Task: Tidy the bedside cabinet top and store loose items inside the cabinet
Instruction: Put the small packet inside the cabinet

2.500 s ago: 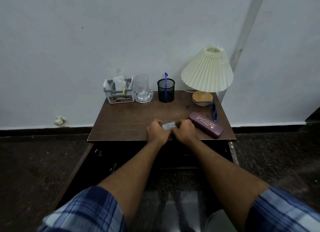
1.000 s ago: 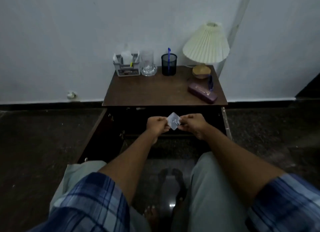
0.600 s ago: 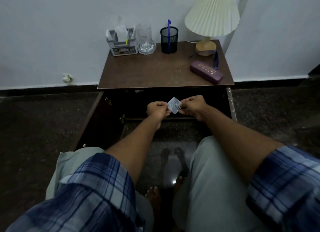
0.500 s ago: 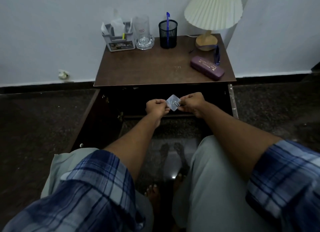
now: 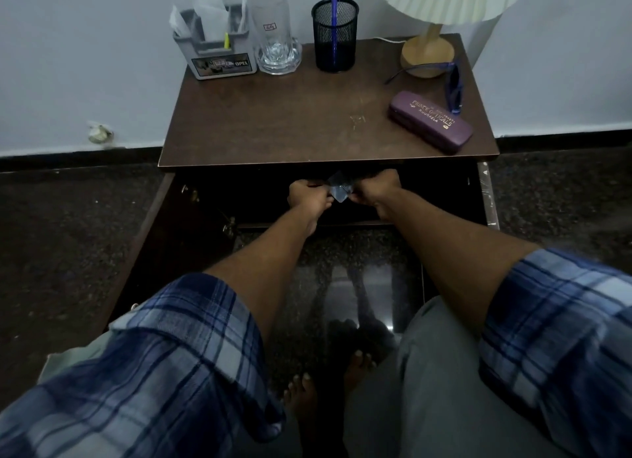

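Crumpled scrap [image 5: 99,134]: on the floor against the wall, left of the cabinet.

Left cabinet door [image 5: 147,252]: swung open towards the camera.

Cabinet top [image 5: 290,122]: brown board. Along its back edge, from the left, stand a grey desk organiser [image 5: 219,47] holding papers, a clear glass mug [image 5: 277,37] just beside it, and a black mesh pen cup [image 5: 335,33] holding one blue pen [image 5: 334,13].

Left hand [image 5: 307,196]: fingers curled, pinching the left edge of a small clear packet [image 5: 338,189].

Small clear packet: held between both hands just under the front edge of the top, at the dark mouth of the open cabinet. Its contents cannot be made out.

Right hand [image 5: 376,191]: fingers curled, pinching the packet's right edge.

Lamp [image 5: 427,52]: wooden base at the back right corner, pleated cream shade above.

Purple glasses case [image 5: 431,122]: closed, lying at an angle near the front right of the top.

Blue glasses [image 5: 451,85]: between the lamp base and the case, one arm against the base.

Right cabinet door [image 5: 487,194]: open, seen edge-on.
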The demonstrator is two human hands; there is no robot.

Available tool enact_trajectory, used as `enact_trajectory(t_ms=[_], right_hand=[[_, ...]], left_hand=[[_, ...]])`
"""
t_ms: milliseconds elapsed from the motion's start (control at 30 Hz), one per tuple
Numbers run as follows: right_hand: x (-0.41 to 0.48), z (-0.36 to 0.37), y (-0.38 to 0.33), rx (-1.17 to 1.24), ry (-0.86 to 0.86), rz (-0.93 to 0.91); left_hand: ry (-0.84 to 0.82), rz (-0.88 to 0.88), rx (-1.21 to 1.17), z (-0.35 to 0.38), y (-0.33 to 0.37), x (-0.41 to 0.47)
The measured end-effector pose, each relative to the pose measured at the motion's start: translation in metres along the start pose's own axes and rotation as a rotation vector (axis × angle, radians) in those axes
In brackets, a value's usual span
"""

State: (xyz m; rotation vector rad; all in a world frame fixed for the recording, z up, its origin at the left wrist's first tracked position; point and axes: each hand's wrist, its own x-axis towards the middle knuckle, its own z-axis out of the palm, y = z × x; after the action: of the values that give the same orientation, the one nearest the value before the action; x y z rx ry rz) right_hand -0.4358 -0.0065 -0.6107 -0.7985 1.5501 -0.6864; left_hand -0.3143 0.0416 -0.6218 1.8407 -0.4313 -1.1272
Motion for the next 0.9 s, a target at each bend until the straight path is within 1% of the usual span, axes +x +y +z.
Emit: enact_trajectory(t_ms=[133,233,333,433,533,667,733,800,900], right_hand=[[0.025,0.010,0.003,0.006,-0.011,0.059],[0.038,0.015,0.007,-0.059,-0.049,0.061],[0.047,0.021,0.009,-0.243,-0.054,0.079],[0.052,0.027,0.011,-0.368,-0.067,0.117],[0.057,0.032,0.011,-0.329,-0.045,0.071],[0.065,0.030,0.015,-0.276,-0.113,0.084],[0.066,0.032,0.016,-0.203,-0.093,0.066],[0.066,0.033,0.015,-0.189,-0.073,0.035],[0.064,0.034,0.014,-0.186,-0.107,0.018]], left_hand=[[-0.011,-0.026,-0.009,0.007,0.000,0.020],[0.006,-0.036,-0.007,0.012,0.000,0.034],[-0.013,-0.070,-0.038,0.016,0.002,0.043],[-0.048,-0.110,0.016,0.019,0.004,0.050],[-0.087,-0.137,0.088,0.022,0.005,0.055],[-0.087,-0.130,0.160,0.023,0.009,0.053],[-0.100,-0.130,0.173,0.024,0.010,0.051],[-0.103,-0.116,0.173,0.025,0.011,0.050],[-0.071,-0.087,0.160,0.024,0.012,0.046]])
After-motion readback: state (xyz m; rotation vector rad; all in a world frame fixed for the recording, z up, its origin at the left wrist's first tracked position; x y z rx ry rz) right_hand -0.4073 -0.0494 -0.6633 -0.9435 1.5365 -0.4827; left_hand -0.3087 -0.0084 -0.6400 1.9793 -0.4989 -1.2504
